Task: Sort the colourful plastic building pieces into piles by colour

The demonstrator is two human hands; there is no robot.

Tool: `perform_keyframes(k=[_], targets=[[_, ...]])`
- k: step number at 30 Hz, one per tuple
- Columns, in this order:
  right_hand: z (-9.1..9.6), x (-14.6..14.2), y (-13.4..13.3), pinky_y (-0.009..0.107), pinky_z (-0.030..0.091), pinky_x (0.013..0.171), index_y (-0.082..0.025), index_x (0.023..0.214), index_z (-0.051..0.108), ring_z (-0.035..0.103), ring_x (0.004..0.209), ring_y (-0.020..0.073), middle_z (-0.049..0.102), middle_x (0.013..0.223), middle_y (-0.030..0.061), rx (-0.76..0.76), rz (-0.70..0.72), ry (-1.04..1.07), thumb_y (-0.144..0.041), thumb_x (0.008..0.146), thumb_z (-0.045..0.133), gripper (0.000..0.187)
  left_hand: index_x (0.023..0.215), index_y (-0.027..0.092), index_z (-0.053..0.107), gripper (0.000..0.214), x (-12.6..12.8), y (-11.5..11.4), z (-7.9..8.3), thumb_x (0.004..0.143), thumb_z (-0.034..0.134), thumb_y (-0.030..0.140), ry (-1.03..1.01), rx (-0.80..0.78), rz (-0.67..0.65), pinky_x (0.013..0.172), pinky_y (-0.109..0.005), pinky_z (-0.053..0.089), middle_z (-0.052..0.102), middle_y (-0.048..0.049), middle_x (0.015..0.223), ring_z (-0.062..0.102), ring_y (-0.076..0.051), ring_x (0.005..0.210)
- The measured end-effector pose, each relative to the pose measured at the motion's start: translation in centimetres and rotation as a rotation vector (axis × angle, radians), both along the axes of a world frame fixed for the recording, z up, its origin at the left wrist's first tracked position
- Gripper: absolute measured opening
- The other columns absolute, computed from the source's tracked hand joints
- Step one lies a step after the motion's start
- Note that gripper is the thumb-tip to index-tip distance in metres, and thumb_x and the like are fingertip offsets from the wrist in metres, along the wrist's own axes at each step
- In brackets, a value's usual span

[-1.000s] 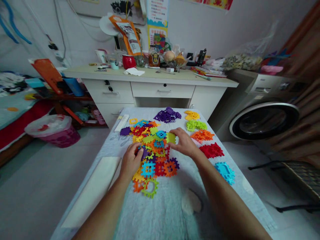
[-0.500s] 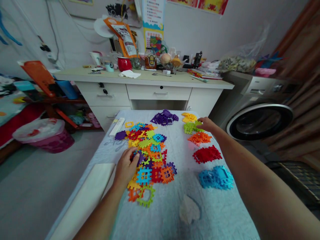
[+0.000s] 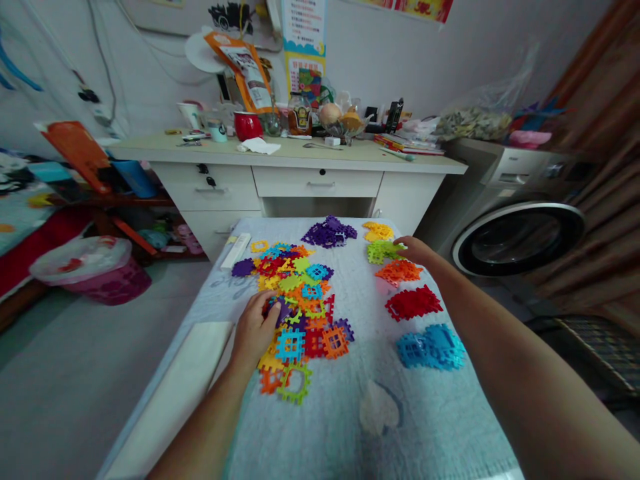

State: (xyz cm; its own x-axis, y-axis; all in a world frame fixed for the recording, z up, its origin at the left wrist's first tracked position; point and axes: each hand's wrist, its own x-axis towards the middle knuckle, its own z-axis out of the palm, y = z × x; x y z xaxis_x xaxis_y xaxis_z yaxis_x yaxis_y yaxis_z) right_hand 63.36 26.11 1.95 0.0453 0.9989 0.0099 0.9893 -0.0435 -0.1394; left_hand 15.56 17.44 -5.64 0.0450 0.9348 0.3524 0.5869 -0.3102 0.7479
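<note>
L hand (image 3: 254, 330) pinches purple piece (image 3: 281, 311); R hand (image 3: 418, 250) at green pile (image 3: 383, 252), grip unclear.

Left hand (image 3: 254, 328) rests on the left side of the mixed heap of coloured plastic interlocking tiles (image 3: 305, 293) mid-tabletop, fingertips on a purple tile (image 3: 281, 311). Right hand (image 3: 418, 250) is out at the far right edge, fingertips touching the lime-green tile pile (image 3: 381, 252). Down that right edge, single-colour piles: yellow pile (image 3: 377, 231), then the green one, orange pile (image 3: 399, 272), red pile (image 3: 413, 303), blue pile (image 3: 431, 347); purple pile (image 3: 329, 232) at far edge.
</note>
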Motion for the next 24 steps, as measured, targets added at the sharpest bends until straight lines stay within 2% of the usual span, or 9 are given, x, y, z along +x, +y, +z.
perform_keyframes(k=[9,16,20,24], targets=[[-0.7,0.0,-0.1,0.031,0.043,0.102,-0.015,0.115,0.069,0.06,0.115,0.021,0.064,0.125,0.0118,0.033,0.011,0.055,-0.01,0.082,0.055,0.036,0.109,0.022,0.062,0.03,0.2,-0.2,0.5,0.087,0.051,0.04,-0.014,-0.002,0.004,0.104,-0.038,0.044,0.064,-0.0067,0.115,0.059,-0.022,0.113],[0.4,-0.2,-1.4,0.03,0.044,0.097,-0.013,0.113,0.07,0.06,0.107,0.0215,0.066,0.115,0.0125,0.099,0.06,-0.022,-0.015,0.083,0.053,0.035,0.108,0.022,0.062,0.03,0.3,-0.2,0.6,0.087,0.051,0.04,-0.018,-0.007,0.01,0.103,-0.039,0.045,0.064,-0.0067,0.115,0.059,-0.023,0.112],[0.7,-0.4,-3.0,0.03,0.045,0.091,-0.014,0.11,0.072,0.061,0.099,0.0219,0.068,0.109,0.012,0.062,0.107,-0.069,-0.018,0.084,0.052,0.033,0.108,0.021,0.062,0.031,0.3,-0.3,0.7,0.087,0.051,0.04,-0.016,-0.013,0.011,0.103,-0.039,0.045,0.064,-0.0072,0.115,0.059,-0.023,0.112],[0.1,-0.6,-4.2,0.03,0.046,0.088,-0.012,0.116,0.071,0.063,0.097,0.0228,0.067,0.11,0.015,-0.004,0.072,-0.106,-0.021,0.084,0.057,0.036,0.107,0.021,0.062,0.03,0.3,-0.2,0.7,0.086,0.051,0.04,-0.016,-0.008,0.012,0.104,-0.04,0.044,0.064,-0.0073,0.115,0.059,-0.023,0.112]])
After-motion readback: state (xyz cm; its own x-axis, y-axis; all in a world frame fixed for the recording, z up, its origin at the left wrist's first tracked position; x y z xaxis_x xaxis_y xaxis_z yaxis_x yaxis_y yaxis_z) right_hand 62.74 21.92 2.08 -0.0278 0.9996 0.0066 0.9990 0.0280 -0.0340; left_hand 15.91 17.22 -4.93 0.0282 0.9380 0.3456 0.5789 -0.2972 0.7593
